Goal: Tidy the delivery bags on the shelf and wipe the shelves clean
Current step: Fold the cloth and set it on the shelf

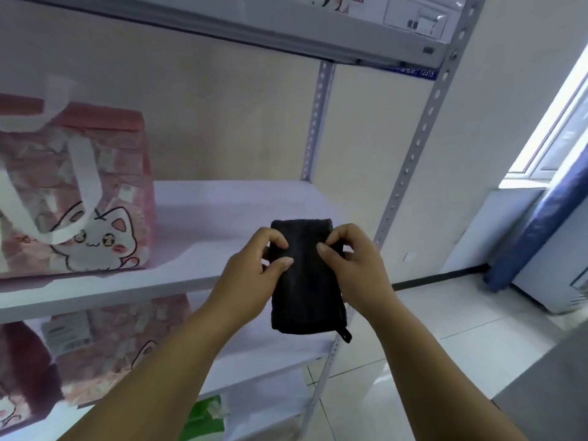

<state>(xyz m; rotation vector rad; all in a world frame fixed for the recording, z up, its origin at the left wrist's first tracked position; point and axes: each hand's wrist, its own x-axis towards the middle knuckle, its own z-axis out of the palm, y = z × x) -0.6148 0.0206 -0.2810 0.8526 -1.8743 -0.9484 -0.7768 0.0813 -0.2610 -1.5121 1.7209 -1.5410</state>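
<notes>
A folded black cloth (307,281) hangs in front of the white middle shelf (241,202), held in the air between both hands. My left hand (251,275) pinches its left edge with thumb and fingers. My right hand (353,265) pinches the right edge the same way. A small black loop dangles from the cloth's lower right corner. A pink delivery bag with a white cat print and white handles (73,198) stands on the left of that shelf. A similar pink bag (114,348) stands on the shelf below.
A grey perforated shelf upright (410,173) rises just right of my hands. The shelf above (222,23) overhangs. A green-and-white bag (206,415) lies on the lowest shelf. White floor tiles, a blue curtain (541,224) and a window lie to the right.
</notes>
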